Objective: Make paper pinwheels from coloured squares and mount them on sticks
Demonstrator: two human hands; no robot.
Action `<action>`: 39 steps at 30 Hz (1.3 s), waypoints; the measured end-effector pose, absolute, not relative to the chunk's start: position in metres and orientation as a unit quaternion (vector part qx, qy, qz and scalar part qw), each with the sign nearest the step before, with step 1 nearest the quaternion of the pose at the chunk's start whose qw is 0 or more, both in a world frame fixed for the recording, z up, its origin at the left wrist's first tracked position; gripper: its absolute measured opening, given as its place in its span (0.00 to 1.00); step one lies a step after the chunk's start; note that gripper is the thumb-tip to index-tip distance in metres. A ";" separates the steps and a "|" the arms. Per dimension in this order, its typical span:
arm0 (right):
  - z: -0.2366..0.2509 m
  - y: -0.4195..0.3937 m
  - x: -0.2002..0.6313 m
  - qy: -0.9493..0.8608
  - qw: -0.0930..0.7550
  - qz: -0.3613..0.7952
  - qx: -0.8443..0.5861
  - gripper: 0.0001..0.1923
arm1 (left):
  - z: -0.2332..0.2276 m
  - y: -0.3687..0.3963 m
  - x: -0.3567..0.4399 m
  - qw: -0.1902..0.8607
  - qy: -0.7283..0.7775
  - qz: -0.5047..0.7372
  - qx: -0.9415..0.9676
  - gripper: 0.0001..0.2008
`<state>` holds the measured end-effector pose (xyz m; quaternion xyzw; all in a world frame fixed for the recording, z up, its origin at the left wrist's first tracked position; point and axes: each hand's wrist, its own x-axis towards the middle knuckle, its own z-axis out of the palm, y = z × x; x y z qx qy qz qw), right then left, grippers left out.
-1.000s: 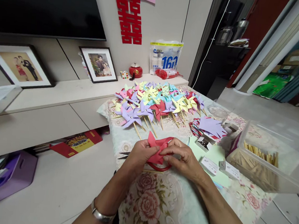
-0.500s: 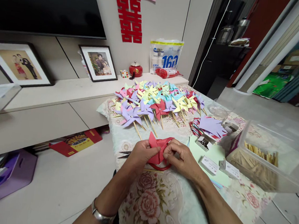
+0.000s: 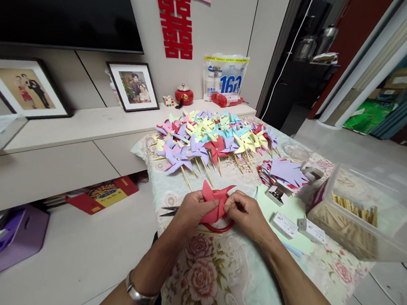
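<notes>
While both hands, left [image 3: 192, 209] and right [image 3: 246, 213], pinch the folded red paper pinwheel [image 3: 215, 202] near the desk's [image 3: 234, 280] front edge, finished multicoloured paper pinwheels [image 3: 215, 137] pile at its far edge.

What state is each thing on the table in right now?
Left hand: fingers pinching the red paper.
Right hand: fingers pinching it too.
Red paper pinwheel: partly folded, no stick visible.
Finished pinwheels: on sticks, piled.
Stick box: open, partly filled.
Scissors: lying flat, mostly hidden.

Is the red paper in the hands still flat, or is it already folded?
Folded: the red paper has raised pointed flaps, pinched by the left hand and right hand.
</notes>
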<state>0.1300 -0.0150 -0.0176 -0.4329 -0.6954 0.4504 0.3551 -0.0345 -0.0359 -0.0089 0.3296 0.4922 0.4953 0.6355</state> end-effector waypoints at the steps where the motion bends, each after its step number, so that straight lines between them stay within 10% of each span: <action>1: -0.018 -0.015 0.130 -0.696 0.355 0.447 -0.436 0.04 | -0.009 -0.036 -0.035 0.634 0.495 0.495 0.328 0.13; 31: -0.017 -0.015 0.131 -0.712 0.342 0.427 -0.440 0.04 | -0.016 -0.033 -0.031 0.614 0.523 0.487 0.334 0.10; 39: -0.006 -0.012 0.142 -0.651 0.451 0.375 -0.482 0.08 | -0.008 -0.022 -0.022 0.627 0.473 0.572 0.235 0.13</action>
